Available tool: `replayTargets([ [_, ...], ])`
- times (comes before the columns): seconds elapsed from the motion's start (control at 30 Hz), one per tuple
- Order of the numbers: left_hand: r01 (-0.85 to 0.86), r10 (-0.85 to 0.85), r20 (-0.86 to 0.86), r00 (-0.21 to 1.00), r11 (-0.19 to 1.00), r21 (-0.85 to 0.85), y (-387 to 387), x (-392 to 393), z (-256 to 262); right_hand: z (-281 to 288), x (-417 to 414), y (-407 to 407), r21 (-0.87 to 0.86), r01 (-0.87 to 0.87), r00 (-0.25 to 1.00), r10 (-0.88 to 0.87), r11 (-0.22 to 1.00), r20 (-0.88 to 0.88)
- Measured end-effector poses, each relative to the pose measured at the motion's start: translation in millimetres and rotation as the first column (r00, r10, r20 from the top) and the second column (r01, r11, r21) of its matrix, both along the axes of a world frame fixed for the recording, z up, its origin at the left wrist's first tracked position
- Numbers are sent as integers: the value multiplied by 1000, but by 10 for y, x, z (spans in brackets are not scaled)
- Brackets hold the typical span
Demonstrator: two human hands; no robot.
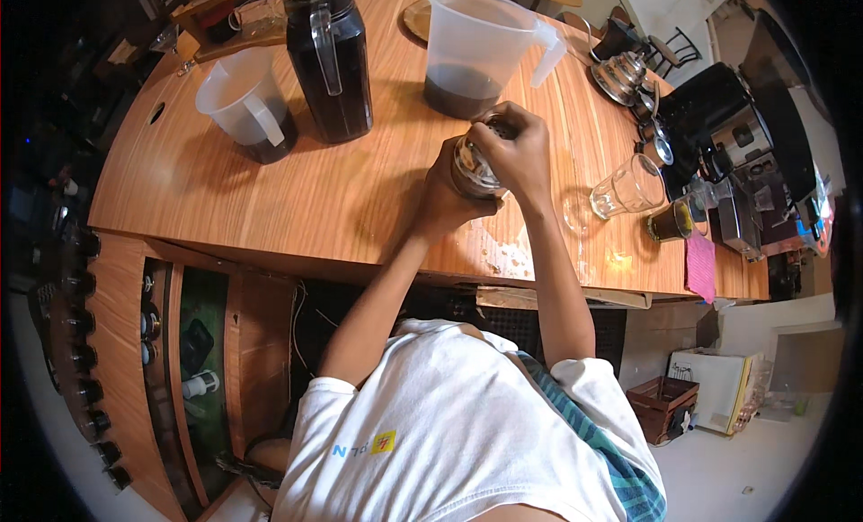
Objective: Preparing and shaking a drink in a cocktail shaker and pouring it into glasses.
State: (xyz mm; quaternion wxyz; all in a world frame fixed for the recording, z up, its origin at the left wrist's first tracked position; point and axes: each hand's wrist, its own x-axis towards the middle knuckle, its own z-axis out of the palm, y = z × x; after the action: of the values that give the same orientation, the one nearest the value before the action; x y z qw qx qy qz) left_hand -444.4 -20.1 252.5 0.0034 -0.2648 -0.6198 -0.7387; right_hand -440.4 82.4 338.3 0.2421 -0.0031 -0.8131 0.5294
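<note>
My left hand [445,195] wraps around the side of a small round glass vessel [472,164] above the wooden counter. At the vessel's upper end, my right hand [522,144] grips a dark perforated top [500,125] with bent fingers. What the vessel holds is mostly hidden by my hands. Just beyond them stands a large translucent plastic jug [472,40] with dark liquid in its bottom. Farther left are a tall glass pitcher [330,63] filled with dark liquid and a smaller plastic jug [243,90], also partly filled with it.
Wet patches [506,252] lie on the wooden counter [222,205] near its front edge. To the right are an empty clear glass [627,185], a glass of dark green content [671,222], a pink cloth [701,266] over the edge, and a black espresso machine [715,124].
</note>
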Motion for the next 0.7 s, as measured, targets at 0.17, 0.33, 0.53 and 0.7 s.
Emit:
replayTargets([
  [0.17,-14,14,-2,1000,997,-69,-11,21,24,-10,-40,12,11,30,999,-30,999,-20],
  [0.33,14,-12,20,1000,998,-55,-17,-9,11,25,1,1,29,11,1000,-11,1000,-7],
  [0.53,6,-6,-34,999,1000,1,-4,-45,-97,-106,172,58,-99,-134,991,132,986,-30],
  [0.7,22,-22,-5,1000,999,-44,-29,-55,-46,-117,99,55,-146,-138,989,143,980,23],
])
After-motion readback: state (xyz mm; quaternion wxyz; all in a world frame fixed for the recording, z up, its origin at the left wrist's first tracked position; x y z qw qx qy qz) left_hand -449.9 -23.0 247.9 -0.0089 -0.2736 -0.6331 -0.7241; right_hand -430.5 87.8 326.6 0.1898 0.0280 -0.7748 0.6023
